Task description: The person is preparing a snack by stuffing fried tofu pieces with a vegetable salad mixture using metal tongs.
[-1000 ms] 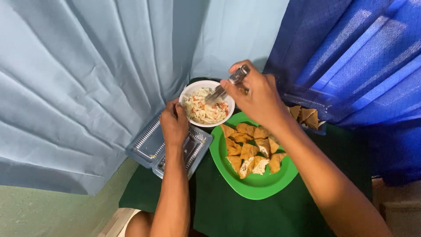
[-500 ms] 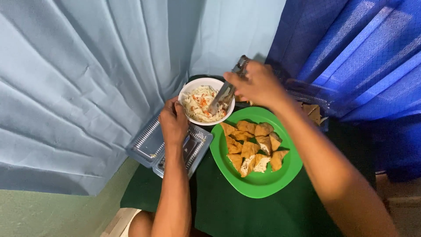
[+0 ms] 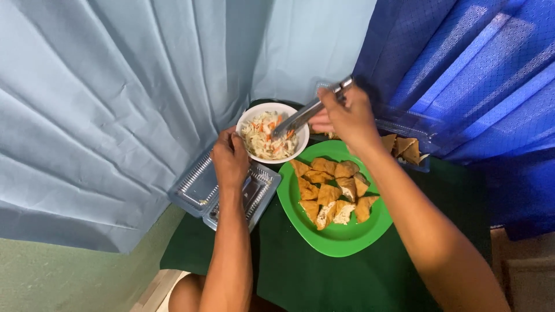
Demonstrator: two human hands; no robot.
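Metal tongs (image 3: 306, 112) were gripped in right hand (image 3: 347, 118), tips down in the slaw inside white bowl (image 3: 248, 118); left hand (image 3: 230, 159) clasped bowl's rim beside clear plastic tray (image 3: 196, 188). Best to pinch small, lift level w/ bowl steadied, green plate (image 3: 347, 240) of fried pieces (image 3: 332, 190) just beside.

one white bowl (image 3: 250, 118), one green plate (image 3: 341, 234), one pair of tongs (image 3: 303, 114), two clear plastic containers (image 3: 199, 188)

green plate (image 3: 341, 240) with fried pieces (image 3: 332, 193) | clear tray (image 3: 199, 190) | blue curtains (image 3: 115, 98)
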